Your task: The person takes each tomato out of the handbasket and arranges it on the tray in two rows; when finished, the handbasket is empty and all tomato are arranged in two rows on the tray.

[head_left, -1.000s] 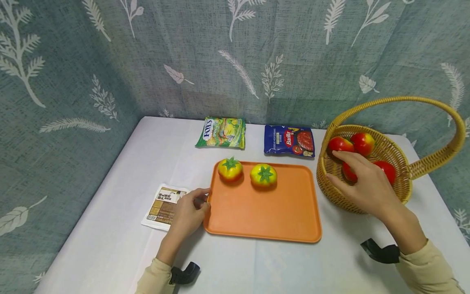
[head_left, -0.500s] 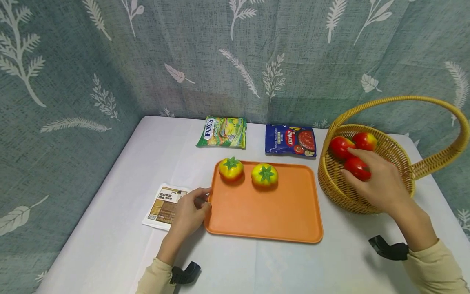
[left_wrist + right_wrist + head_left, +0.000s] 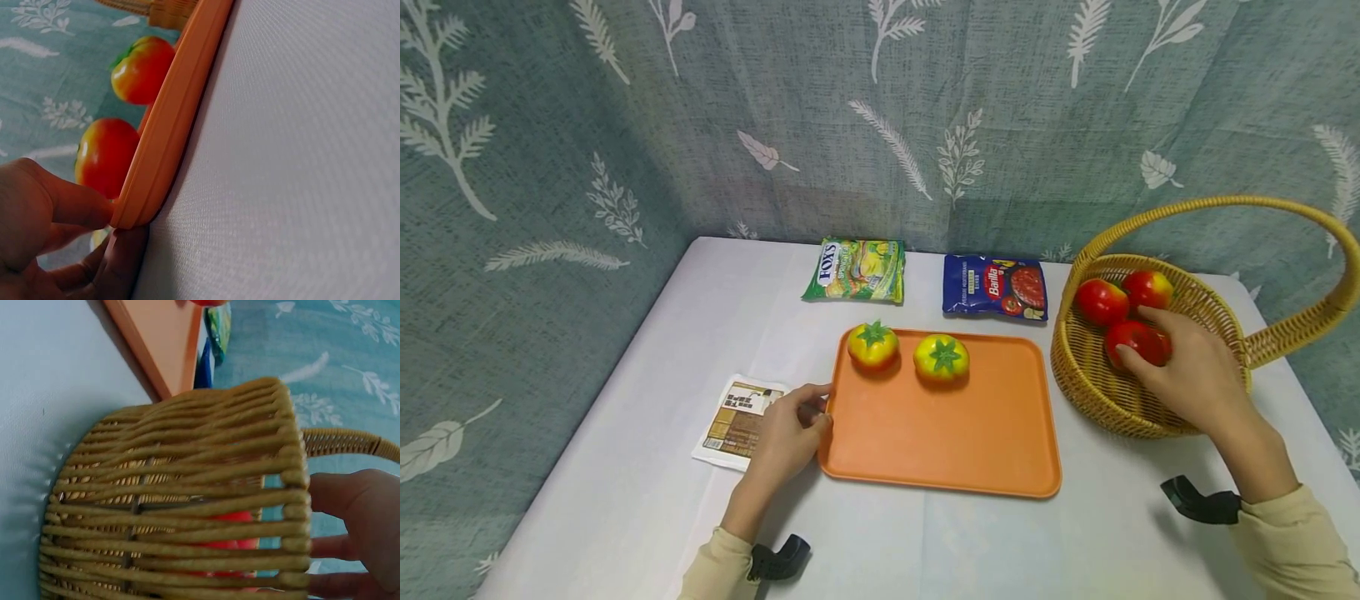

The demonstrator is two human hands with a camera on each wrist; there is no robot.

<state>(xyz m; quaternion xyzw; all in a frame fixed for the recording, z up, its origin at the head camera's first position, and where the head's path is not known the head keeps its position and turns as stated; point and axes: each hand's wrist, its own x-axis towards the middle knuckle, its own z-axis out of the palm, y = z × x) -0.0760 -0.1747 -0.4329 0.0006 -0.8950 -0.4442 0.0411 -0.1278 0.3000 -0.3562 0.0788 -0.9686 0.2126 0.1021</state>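
My left hand [image 3: 790, 433] pinches the left rim of an orange rectangular tray [image 3: 940, 433]; in the left wrist view fingertips meet at the tray's corner [image 3: 134, 215]. Two yellow-red tomatoes with green leafy tops, a left one [image 3: 873, 347] and a right one [image 3: 942, 358], sit along the tray's far side. On the right, my right hand [image 3: 1198, 371] reaches into a wicker basket [image 3: 1086, 400], thumb and forefinger around a red apple [image 3: 1135, 333]. Two more apples, one red [image 3: 1102, 302] and one red-yellow [image 3: 1148, 290], lie behind it. Basket weave hides the fingertips in the right wrist view.
A green Fox's candy bag [image 3: 856, 270] and a blue Barilla packet [image 3: 995, 287] lie behind the tray. Left of it is a white-and-brown packet [image 3: 737, 421], partly under my left hand. The basket's tall handle [image 3: 1210, 202] arches above the basket.
My right hand has moved right and down inside the basket, and its thumb and forefinger have come around the red apple. The left hand stays at the tray rim.
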